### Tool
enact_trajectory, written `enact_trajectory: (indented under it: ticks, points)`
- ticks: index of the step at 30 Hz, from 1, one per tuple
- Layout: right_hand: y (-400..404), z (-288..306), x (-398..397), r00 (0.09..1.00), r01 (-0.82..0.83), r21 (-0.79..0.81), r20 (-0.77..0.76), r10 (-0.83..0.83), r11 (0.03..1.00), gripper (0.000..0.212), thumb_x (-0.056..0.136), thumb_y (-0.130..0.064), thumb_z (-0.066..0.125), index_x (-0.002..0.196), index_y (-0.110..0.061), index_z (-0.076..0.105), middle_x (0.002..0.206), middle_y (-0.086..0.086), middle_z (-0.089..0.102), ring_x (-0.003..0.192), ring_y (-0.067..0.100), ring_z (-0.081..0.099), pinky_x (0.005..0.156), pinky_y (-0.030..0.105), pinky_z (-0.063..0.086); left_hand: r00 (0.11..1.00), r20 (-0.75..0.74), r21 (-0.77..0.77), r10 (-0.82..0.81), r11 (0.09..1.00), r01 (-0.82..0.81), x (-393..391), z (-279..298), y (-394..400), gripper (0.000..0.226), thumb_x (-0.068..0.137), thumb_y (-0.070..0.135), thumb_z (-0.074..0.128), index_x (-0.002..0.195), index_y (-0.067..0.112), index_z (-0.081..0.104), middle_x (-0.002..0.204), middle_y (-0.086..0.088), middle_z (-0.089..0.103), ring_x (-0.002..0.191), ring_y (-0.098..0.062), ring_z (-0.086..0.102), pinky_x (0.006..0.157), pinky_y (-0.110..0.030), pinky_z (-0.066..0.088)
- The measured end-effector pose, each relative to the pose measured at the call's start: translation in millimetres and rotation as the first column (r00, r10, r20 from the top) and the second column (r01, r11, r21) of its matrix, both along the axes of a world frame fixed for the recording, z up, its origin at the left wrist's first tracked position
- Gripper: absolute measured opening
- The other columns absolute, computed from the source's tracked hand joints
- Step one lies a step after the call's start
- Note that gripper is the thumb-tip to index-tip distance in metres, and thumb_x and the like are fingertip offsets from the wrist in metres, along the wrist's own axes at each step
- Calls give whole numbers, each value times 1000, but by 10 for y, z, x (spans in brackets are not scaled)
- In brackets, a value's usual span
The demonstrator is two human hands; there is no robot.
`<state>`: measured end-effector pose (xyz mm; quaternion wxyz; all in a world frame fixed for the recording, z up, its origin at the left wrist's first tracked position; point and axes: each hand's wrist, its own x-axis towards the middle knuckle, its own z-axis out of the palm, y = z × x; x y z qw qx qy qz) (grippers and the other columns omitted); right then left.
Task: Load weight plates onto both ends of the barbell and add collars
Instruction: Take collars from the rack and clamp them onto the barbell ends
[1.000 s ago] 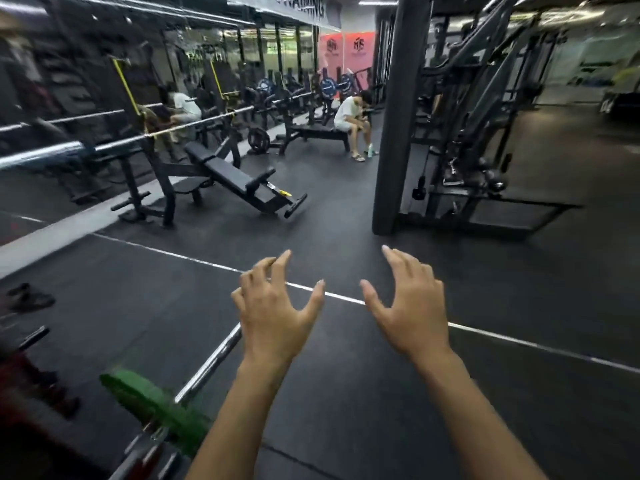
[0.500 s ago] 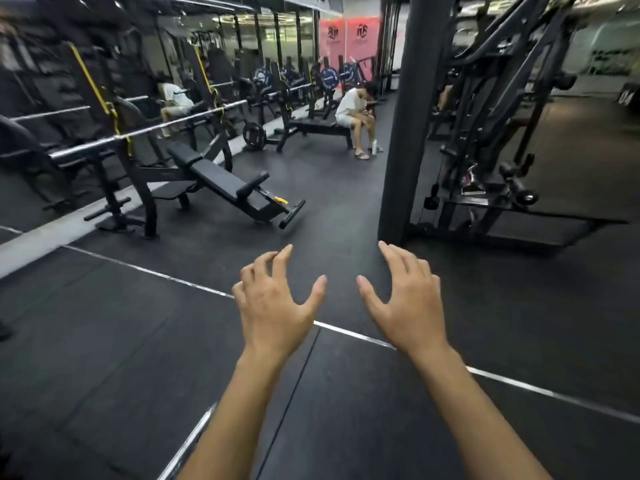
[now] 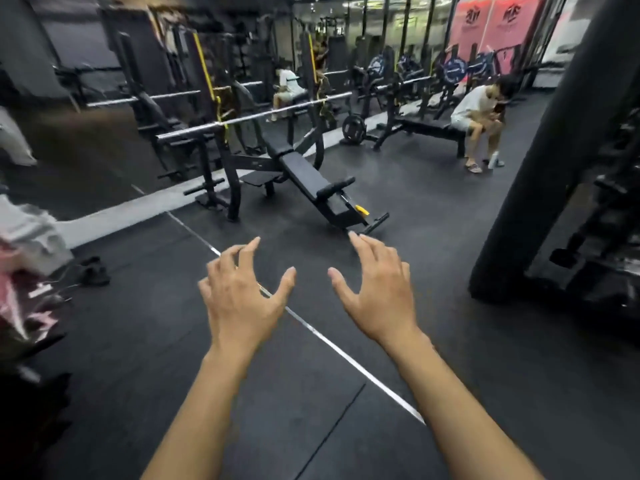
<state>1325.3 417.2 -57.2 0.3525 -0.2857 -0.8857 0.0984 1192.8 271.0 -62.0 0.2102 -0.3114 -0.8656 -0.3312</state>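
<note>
My left hand (image 3: 242, 299) and my right hand (image 3: 377, 292) are held out in front of me over the black rubber floor (image 3: 173, 341), fingers spread and curled, with nothing in either. The floor barbell and its green plate are out of view. An empty barbell (image 3: 263, 116) rests on the rack of a decline bench (image 3: 311, 181) ahead, well beyond my hands. A black weight plate (image 3: 354, 128) hangs on a rack farther back.
A thick black pillar (image 3: 540, 188) and a cable machine (image 3: 606, 220) stand at the right. A person in white (image 3: 479, 116) sits on a flat bench (image 3: 429, 128). Blurred pale and pink things (image 3: 24, 258) and dark shoes (image 3: 91, 271) lie at the left. A white floor line (image 3: 346, 355) runs diagonally.
My view has swung to the left: the bench and pillar have shifted right. The floor barbell and green plate have left the view. Both hands stay empty and spread.
</note>
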Motion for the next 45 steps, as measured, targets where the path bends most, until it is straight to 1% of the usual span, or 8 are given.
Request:
enact_trajectory:
  ticks: [7,14,18,21,26,33,41,45]
  points:
    - [715,-98,-1424,985,-171,37,12,171,985,66,88,-57,47,142,-18,46,135,0,53,114,24,50,86,43,42,988,40,24,148,988,-149,-1131,-140,535,80,81,75,40,142,25,47,132,1,49,121,-24,41,99,-45,33]
    - [1216,116,-2891,953,-304,75,24,303,950,67,88,-57,48,142,-17,45,136,1,52,115,24,50,84,41,42,955,55,63,292,954,-295,-2428,7,905,83,79,76,37,142,25,47,131,0,50,122,-24,40,99,-46,32]
    - [1371,86,-3561,912,-409,49,15,409,911,66,89,-56,48,143,-18,43,139,-2,50,117,21,48,88,38,41,924,58,34,378,924,-380,-2930,50,988,84,79,77,35,144,25,45,133,-1,49,124,-25,40,101,-47,30]
    - [1437,27,-4152,867,-499,36,19,499,866,67,89,-58,46,143,-19,43,139,-2,51,117,22,48,88,40,42,878,54,22,475,879,-477,-3304,16,964,83,80,76,35,144,25,45,132,0,49,124,-24,40,105,-44,23]
    - [1411,-9,-5216,727,-686,27,7,686,727,67,88,-58,44,142,-19,44,136,-1,52,112,23,50,85,41,45,735,62,13,675,736,-677,-3901,-44,861,82,79,77,36,143,25,46,129,2,48,122,-23,39,103,-47,33]
    - [1219,75,-6470,453,-891,-7,10,891,453,67,88,-59,43,143,-21,43,137,-2,51,117,22,49,91,44,45,458,25,3,889,458,-889,-4463,71,788,77,80,75,41,139,27,48,131,2,50,120,-24,42,99,-46,37]
    - [505,32,-7355,142,-989,-46,-12,990,141,64,90,-54,52,145,-24,39,142,-4,47,126,21,42,97,42,38,144,37,-55,989,146,-988,-4692,30,313,79,81,75,39,146,29,40,137,6,44,126,-20,36,104,-43,32]
    - [-58,50,-7699,45,-998,-40,-21,999,44,63,89,-51,57,144,-23,41,140,-2,48,126,22,43,99,45,41,60,36,-57,998,62,-996,-4904,19,-31,81,81,77,35,147,30,38,138,8,42,128,-17,34,105,-42,31]
